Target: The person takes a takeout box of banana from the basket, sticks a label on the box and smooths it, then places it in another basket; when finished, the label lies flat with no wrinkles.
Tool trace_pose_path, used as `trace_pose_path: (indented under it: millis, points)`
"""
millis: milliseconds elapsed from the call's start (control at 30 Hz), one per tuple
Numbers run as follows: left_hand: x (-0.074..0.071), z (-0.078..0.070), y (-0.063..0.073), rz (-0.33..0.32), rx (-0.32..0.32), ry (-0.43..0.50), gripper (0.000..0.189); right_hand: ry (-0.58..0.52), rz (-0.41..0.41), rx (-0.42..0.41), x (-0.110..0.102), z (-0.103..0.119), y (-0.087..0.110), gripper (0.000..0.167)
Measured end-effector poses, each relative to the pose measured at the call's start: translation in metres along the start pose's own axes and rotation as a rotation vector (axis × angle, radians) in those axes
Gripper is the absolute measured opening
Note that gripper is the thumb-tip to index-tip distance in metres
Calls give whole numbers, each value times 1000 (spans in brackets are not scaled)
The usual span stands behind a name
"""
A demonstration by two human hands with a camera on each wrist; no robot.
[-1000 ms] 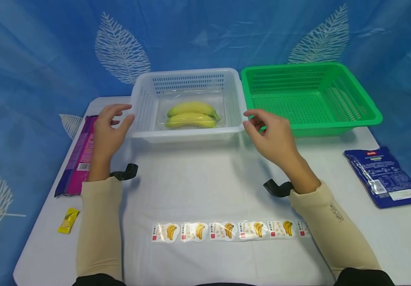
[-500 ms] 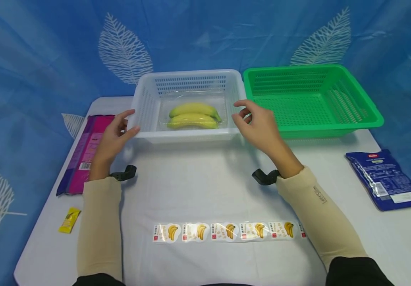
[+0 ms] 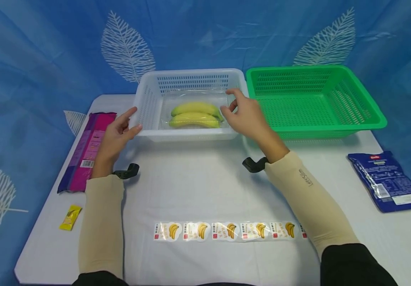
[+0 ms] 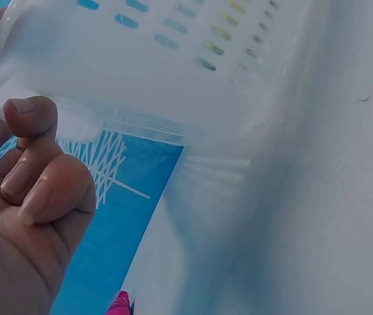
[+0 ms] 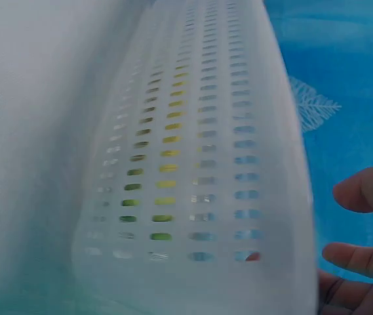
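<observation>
Left hand (image 3: 116, 135): forefinger and thumb are meeting the left end of the white basket (image 3: 187, 134); whether they're gripping its rim, I cannot tell.
Right hand (image 3: 246, 115): hovering over the basket's right end, thumb and forefinger standing apart.
Left wrist view: curled fingers are showing their nails, which the head view is hiding.
Right wrist view: yellow and green are peeping through the front wall's slots!
White basket: standing by the table's far edge, it's holding a clear package (image 3: 199, 95) with two bananas (image 3: 194, 119) lying side by side.
Green basket (image 3: 319, 129): standing just beside it, toward the far right corner, showing its slotted floor.
Near edge: a banana sticker strip (image 3: 223, 231) is lying along it.
</observation>
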State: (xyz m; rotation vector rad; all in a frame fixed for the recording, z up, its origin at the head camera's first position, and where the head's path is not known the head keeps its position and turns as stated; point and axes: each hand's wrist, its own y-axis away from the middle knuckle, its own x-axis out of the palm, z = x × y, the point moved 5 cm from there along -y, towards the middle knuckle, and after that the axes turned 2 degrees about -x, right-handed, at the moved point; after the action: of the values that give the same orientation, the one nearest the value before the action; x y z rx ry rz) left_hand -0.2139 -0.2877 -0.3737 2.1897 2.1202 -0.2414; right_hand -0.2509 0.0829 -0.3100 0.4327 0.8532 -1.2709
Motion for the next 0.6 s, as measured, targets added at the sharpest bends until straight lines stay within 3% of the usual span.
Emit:
trace_pose_path:
  millis: [300, 600]
  points:
    - [0, -1, -1, 21, 20, 40, 65, 171, 145, 67, 19, 0, -9, 71]
    - [-1, 0, -1, 11, 4, -39, 65, 33, 230, 133, 31, -6, -21, 71]
